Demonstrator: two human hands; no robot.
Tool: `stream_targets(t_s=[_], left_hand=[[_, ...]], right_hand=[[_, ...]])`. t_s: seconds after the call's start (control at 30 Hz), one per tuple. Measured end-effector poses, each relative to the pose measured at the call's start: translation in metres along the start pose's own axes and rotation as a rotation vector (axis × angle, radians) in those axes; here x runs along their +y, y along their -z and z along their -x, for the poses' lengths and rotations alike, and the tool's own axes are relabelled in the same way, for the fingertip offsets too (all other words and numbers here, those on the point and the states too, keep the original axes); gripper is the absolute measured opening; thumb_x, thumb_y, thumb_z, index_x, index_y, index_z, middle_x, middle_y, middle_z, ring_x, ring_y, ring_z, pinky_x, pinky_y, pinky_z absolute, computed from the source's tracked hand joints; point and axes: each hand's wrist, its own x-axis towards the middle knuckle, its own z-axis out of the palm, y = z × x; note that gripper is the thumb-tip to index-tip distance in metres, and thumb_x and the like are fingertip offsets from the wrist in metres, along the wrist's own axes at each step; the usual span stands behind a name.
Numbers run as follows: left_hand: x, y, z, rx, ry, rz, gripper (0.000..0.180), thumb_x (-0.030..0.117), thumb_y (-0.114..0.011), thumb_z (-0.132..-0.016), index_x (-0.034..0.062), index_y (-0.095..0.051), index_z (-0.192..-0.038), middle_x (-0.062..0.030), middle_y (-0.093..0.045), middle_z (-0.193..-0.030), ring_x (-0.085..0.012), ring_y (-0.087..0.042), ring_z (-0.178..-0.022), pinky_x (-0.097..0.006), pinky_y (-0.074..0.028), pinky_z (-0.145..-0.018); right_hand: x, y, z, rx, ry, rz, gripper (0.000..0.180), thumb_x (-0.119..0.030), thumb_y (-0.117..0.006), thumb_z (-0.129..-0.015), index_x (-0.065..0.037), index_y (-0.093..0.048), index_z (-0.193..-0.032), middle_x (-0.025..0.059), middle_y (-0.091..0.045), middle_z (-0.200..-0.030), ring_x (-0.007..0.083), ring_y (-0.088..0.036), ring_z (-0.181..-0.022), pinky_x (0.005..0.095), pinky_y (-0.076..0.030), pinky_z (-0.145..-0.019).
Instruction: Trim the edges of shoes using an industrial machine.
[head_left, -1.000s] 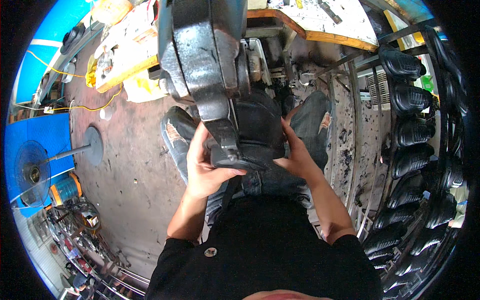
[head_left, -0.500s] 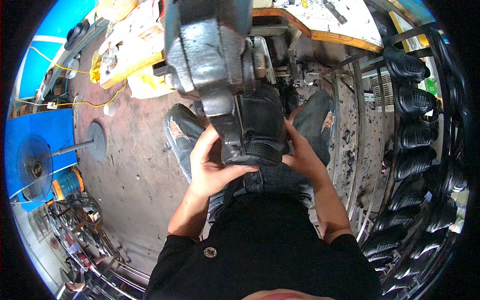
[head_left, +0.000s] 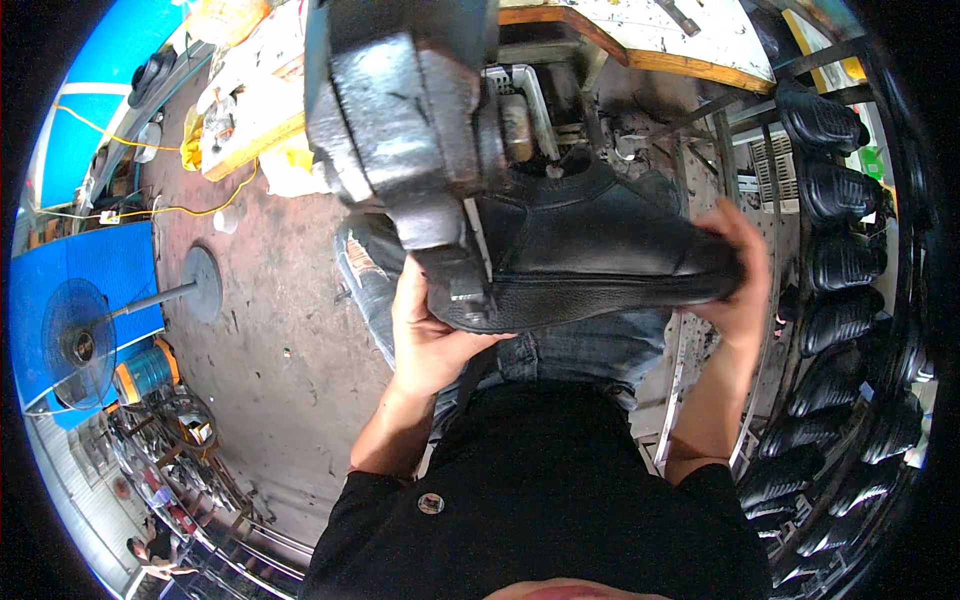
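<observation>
A black leather shoe (head_left: 600, 250) lies sideways in front of me, its heel end pressed against the lower tip of a big grey metal machine head (head_left: 410, 130). My left hand (head_left: 430, 330) cups the heel end from below. My right hand (head_left: 735, 275) grips the toe end at the right. Both hands hold the same shoe above my lap, over my blue jeans.
A metal rack (head_left: 850, 330) at the right carries several black shoes on pegs. A wooden bench (head_left: 660, 50) stands behind the machine. A standing fan (head_left: 80, 340) and a yellow cable (head_left: 130, 210) are on the stained concrete floor at the left.
The shoe has turned from pointing away from me to lying sideways. My right hand moved out to the right along it to the toe.
</observation>
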Motion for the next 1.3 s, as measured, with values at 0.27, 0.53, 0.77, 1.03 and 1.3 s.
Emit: stream_targets(t_s=[0.27, 0.53, 0.77, 1.03, 1.3], left_hand=[[-0.006, 0.003, 0.006, 0.159, 0.192, 0.535, 0.119, -0.012, -0.078, -0.072, 0.0189, -0.006, -0.161, -0.0121, -0.047, -0.146, -0.0254, -0.061, -0.116, -0.037, -0.055, -0.093], [-0.030, 0.014, -0.013, -0.060, 0.178, 0.143, 0.086, 0.008, -0.067, -0.093, 0.0113, -0.014, -0.161, -0.0163, -0.048, -0.144, -0.0272, -0.051, -0.130, -0.040, -0.039, -0.111], [-0.074, 0.024, -0.031, -0.471, 0.340, -0.147, 0.058, -0.002, -0.058, -0.096, 0.0037, -0.037, -0.151, -0.0149, -0.052, -0.144, -0.0228, -0.054, -0.126, -0.034, -0.040, -0.109], [-0.066, 0.027, -0.014, -0.528, 0.342, -0.191, 0.047, -0.001, -0.056, -0.097, -0.0001, -0.046, -0.143, -0.0146, -0.057, -0.137, -0.0210, -0.057, -0.122, -0.032, -0.043, -0.105], [-0.060, 0.026, -0.004, -0.533, 0.376, -0.225, 0.046, 0.000, -0.056, -0.097, -0.0008, -0.047, -0.142, -0.0162, -0.058, -0.135, -0.0218, -0.058, -0.122, -0.034, -0.044, -0.106]], right_hand=[[-0.080, -0.008, -0.042, 0.149, 0.308, -0.096, 0.128, -0.032, -0.094, -0.020, 0.002, -0.049, -0.135, 0.0153, -0.066, -0.110, 0.0261, -0.066, -0.096, 0.0378, -0.053, -0.089], [-0.093, 0.000, 0.010, 0.113, 0.210, -0.066, 0.069, -0.012, -0.092, -0.066, -0.004, -0.059, -0.125, 0.0153, -0.066, -0.124, 0.0283, -0.063, -0.117, 0.0414, -0.047, -0.101], [-0.241, 0.086, 0.024, 1.340, 1.190, 1.215, 0.057, -0.021, -0.087, -0.076, -0.002, -0.058, -0.122, 0.0213, -0.067, -0.115, 0.0326, -0.066, -0.102, 0.0437, -0.051, -0.093], [-0.301, 0.268, -0.004, 0.993, 0.218, 1.923, 0.052, -0.014, -0.077, -0.080, -0.015, -0.059, -0.129, 0.0113, -0.065, -0.115, 0.0344, -0.059, -0.110, 0.0429, -0.048, -0.096], [-0.348, 0.262, 0.064, 0.960, -0.119, 2.338, 0.080, -0.043, -0.082, -0.075, -0.012, -0.050, -0.142, 0.0179, -0.062, -0.127, 0.0374, -0.058, -0.119, 0.0460, -0.044, -0.102]])
